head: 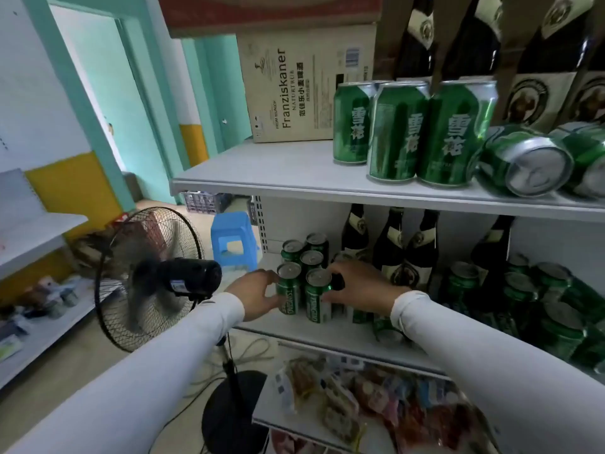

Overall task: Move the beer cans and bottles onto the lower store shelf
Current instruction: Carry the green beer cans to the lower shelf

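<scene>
The left hand (258, 294) curls its fingers round the side of the front-left Tsingtao can (288, 290), and the right hand (355, 285) wraps the neighbouring front-right Tsingtao can (318, 298) from the other side, thumb and fingers bent against its wall. Both cans stand upright on the lower shelf (327, 335), touching each other, at the front of a small cluster of green cans (306, 252) near the shelf's left end. Behind and to the right stand dark beer bottles (406, 257), and further right more green cans (540, 299) lie crowded and partly blurred.

By the look of it, the step in hand is setting this pair down and squaring it against the row; the cans appear to rest on the shelf already, though whether their weight is fully off the hands cannot be told. The task is well short of done: on the upper shelf (294, 178) three upright Snow beer cans (415, 129) remain, a tipped can (523, 160) lies on its side beside them, and tall bottles in cardboard carriers (537, 70) stand at the back next to a Franziskaner carton (304, 83).

The next move likely calls for letting go of both cans without nudging the cluster, then reaching up for the upright cans. A standing fan (154, 276) sits close beside the left arm.
</scene>
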Demonstrator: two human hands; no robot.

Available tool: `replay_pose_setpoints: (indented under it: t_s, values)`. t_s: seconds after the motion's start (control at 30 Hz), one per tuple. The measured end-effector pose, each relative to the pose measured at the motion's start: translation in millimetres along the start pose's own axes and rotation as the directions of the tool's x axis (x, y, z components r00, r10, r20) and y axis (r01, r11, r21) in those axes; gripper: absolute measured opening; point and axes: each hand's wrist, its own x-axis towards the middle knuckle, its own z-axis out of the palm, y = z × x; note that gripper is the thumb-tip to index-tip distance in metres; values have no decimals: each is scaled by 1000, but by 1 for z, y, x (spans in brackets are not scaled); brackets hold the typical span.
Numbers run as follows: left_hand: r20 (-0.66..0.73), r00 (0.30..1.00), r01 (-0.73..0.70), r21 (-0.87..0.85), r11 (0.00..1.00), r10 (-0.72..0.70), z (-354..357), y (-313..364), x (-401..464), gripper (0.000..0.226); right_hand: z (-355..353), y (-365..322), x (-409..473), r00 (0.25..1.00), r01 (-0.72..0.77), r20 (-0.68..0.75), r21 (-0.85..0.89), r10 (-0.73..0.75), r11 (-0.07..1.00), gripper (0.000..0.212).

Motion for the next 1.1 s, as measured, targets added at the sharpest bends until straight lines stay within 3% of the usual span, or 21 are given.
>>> replay_pose_setpoints:
  t_s: [0.13, 0.3, 0.57, 0.87, 0.97, 1.1]
  values:
    - [-12, 999, 32, -4, 999, -32, -7, -12, 25, 61, 0, 3, 22, 1000, -24, -16, -16, 24, 1000, 64]
    - [-2, 1000, -14, -31, 999, 14, -5, -19, 56, 67, 19, 2, 43, 998, -59, 1, -93, 59, 994, 50]
    - [126, 984, -115, -101, 988, 127, 12, -27, 88, 57, 40, -12, 51, 979, -201, -8, -251, 205, 947, 74]
    - [129, 946, -284, -112, 952, 297, 0, -43, 82, 53, 27, -30, 34, 927, -372, -64, -35, 370, 928, 75]
    - [97, 920, -373, -80, 924, 380, -19, -38, 74, 49, 3, -36, 18, 920, -376, -111, 28, 376, 926, 87]
    - [36, 880, -471, -51, 880, 473, -42, -7, 61, 47, -34, -37, -17, 902, -378, -206, 51, 381, 924, 84]
